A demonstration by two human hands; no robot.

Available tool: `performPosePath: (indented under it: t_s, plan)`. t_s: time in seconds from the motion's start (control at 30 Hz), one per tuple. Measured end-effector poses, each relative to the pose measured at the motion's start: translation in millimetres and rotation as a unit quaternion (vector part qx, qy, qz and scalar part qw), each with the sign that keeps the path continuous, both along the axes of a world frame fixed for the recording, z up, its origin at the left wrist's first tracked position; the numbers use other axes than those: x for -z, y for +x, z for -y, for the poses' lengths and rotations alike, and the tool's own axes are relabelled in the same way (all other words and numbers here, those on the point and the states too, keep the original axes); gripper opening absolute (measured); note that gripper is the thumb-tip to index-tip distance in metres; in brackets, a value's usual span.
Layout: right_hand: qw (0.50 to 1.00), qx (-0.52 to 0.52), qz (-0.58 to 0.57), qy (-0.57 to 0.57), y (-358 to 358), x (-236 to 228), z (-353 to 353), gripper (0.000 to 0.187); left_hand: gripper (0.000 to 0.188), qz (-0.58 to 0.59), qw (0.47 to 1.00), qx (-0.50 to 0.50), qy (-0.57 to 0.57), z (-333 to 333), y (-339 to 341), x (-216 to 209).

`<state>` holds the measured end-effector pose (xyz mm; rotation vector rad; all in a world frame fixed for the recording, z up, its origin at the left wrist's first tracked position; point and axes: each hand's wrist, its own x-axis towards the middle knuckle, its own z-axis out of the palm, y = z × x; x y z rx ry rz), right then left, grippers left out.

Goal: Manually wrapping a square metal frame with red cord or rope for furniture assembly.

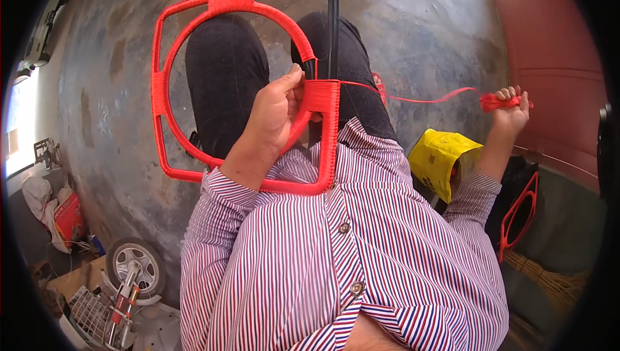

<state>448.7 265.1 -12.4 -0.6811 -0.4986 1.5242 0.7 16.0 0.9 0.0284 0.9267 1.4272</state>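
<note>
A squarish metal frame with a ring inside it point(157, 95) rests over my lap, mostly wrapped in red strip. Bare black metal shows at its far right corner and on a short bit of the ring. My left hand point(278, 109) is closed round the ring's right side, beside the wrapped join. From that join a red strip point(426, 100) runs out to the right, slightly slack. Held out far to the right, my right hand point(510, 113) grips a bundle of red strip point(497, 102) at the strip's other end.
At my right a yellow bag point(442, 160) stands near another red-wrapped frame point(522, 212). A red door or panel point(549, 60) rises at the far right. On the left are a wheel point(135, 267), a white wire basket point(90, 312) and a red bag point(68, 218) on the concrete floor.
</note>
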Motion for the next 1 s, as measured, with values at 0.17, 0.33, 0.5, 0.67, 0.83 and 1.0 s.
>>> performPosePath:
  t_s: [0.17,0.33,0.5,0.67,0.83,1.0]
  plan:
    - [0.896,-0.298,0.329,-0.004,-138,-27,95,0.034,0.024,0.017,1.000,0.009,0.014,-1,-2,11]
    - [0.628,-0.451,0.516,0.369,-246,-16,146,0.036,0.017,0.019,1.000,-0.006,0.014,0,1,12]
    - [0.618,-0.437,0.590,0.283,-286,-25,137,0.049,0.018,0.065,0.996,0.057,-0.003,2,-1,16]
    - [0.753,-0.391,0.467,0.250,-284,-3,127,0.050,0.014,-0.011,1.000,-0.015,0.009,0,3,11]
    - [0.814,-0.293,0.452,0.218,-287,-15,127,0.049,0.015,-0.107,0.984,-0.137,0.045,6,5,5]
    - [0.586,-0.142,0.570,0.558,-310,-34,144,0.044,0.022,-0.320,0.936,-0.106,0.098,10,15,-4]
